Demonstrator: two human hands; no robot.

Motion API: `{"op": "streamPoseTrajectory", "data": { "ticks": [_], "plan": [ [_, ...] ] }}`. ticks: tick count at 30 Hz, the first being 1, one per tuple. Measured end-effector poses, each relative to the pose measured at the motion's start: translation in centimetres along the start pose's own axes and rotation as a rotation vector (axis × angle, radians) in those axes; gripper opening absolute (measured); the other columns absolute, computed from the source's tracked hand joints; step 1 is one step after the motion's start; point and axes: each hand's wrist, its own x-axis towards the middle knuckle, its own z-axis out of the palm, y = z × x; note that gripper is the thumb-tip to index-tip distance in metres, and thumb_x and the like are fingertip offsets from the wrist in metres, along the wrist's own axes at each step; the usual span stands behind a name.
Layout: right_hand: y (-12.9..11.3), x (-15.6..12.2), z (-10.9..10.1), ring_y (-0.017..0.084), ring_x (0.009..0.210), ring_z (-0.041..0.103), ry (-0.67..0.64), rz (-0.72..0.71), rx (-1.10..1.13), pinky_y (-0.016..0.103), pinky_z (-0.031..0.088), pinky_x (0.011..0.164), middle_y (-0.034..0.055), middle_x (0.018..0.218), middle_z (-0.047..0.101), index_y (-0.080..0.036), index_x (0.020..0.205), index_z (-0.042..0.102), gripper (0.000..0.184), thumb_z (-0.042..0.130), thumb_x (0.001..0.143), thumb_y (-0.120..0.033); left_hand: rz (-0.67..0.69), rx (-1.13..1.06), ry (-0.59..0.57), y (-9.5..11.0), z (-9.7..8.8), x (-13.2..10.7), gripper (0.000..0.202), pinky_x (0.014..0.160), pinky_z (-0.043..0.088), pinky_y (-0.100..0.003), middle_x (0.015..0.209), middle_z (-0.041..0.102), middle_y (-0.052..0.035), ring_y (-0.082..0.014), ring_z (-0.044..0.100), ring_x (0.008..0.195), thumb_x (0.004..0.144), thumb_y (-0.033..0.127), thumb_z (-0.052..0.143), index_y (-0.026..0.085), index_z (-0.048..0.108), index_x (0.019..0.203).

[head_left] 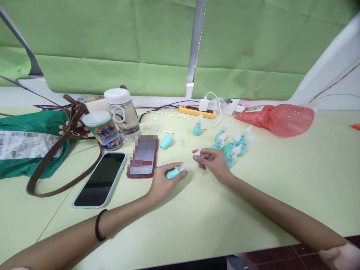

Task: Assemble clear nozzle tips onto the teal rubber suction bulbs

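Observation:
My left hand (164, 180) rests on the pale green table (197, 221) with its fingers curled round a small teal rubber bulb with a clear tip (174, 172). My right hand (212, 160) sits a little to the right, pinching a small white cap (197, 152) between thumb and fingertips. Just beyond my right hand stands a cluster of several finished teal bulbs with clear nozzles (233, 144). One more capped bulb (197, 126) stands alone further back. A bare teal bulb (166, 141) lies by the red phone.
A red-cased phone (143, 157) and a larger dark phone (101, 179) lie left of my hands. Behind them are a printed cup (103, 130), a clear bottle (123, 111), a brown strap (53, 157), a green bag (25, 144). A yellow power strip (197, 110) and red bag (278, 118) lie at the back.

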Motion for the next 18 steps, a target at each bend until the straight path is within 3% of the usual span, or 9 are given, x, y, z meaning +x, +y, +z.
{"op": "streamPoseTrajectory", "data": {
  "ticks": [3, 5, 13, 18],
  "plan": [
    [0.0, -1.1, 0.3, 0.007, 0.045, 0.043, -0.074, 0.229, 0.309, 0.022, 0.033, 0.043, -0.0017, 0.052, 0.051, -0.013, 0.075, 0.062, 0.021, 0.066, 0.063, -0.029, 0.029, 0.071, -0.039, 0.1, 0.0, -0.2, 0.027, 0.06, 0.047, -0.026, 0.077, 0.067, -0.0051, -0.0185, 0.059, 0.069, 0.065, 0.033, 0.062, 0.013, 0.066, 0.083],
    [0.0, -1.5, 0.5, 0.009, 0.049, 0.048, -0.146, 0.3, 0.409, 0.022, 0.036, 0.045, 0.0003, 0.055, 0.055, -0.012, 0.079, 0.064, 0.021, 0.064, 0.065, -0.028, 0.041, 0.072, -0.067, 0.3, 0.0, -0.3, 0.026, 0.063, 0.048, -0.027, 0.079, 0.068, -0.0047, -0.0193, 0.06, 0.072, 0.067, 0.032, 0.06, 0.014, 0.065, 0.085],
    [-0.5, -2.0, 0.7, 0.011, 0.049, 0.055, -0.174, 0.181, 0.308, 0.026, 0.047, 0.05, 0.0024, 0.058, 0.061, -0.011, 0.08, 0.063, 0.024, 0.063, 0.066, -0.031, 0.138, 0.117, -0.063, 0.7, -0.1, -0.6, 0.022, 0.064, 0.048, -0.025, 0.081, 0.068, -0.0026, -0.0189, 0.062, 0.073, 0.069, 0.031, 0.059, 0.016, 0.066, 0.082],
    [-1.2, -1.7, 0.4, 0.013, 0.051, 0.059, -0.255, 0.227, 0.258, 0.029, 0.05, 0.05, 0.0033, 0.059, 0.063, -0.01, 0.078, 0.061, 0.027, 0.066, 0.062, -0.033, 0.212, 0.21, -0.029, 0.2, 0.0, -0.8, 0.02, 0.059, 0.046, -0.024, 0.077, 0.068, -0.002, -0.0181, 0.061, 0.068, 0.07, 0.031, 0.058, 0.016, 0.066, 0.081]
  ]
}}
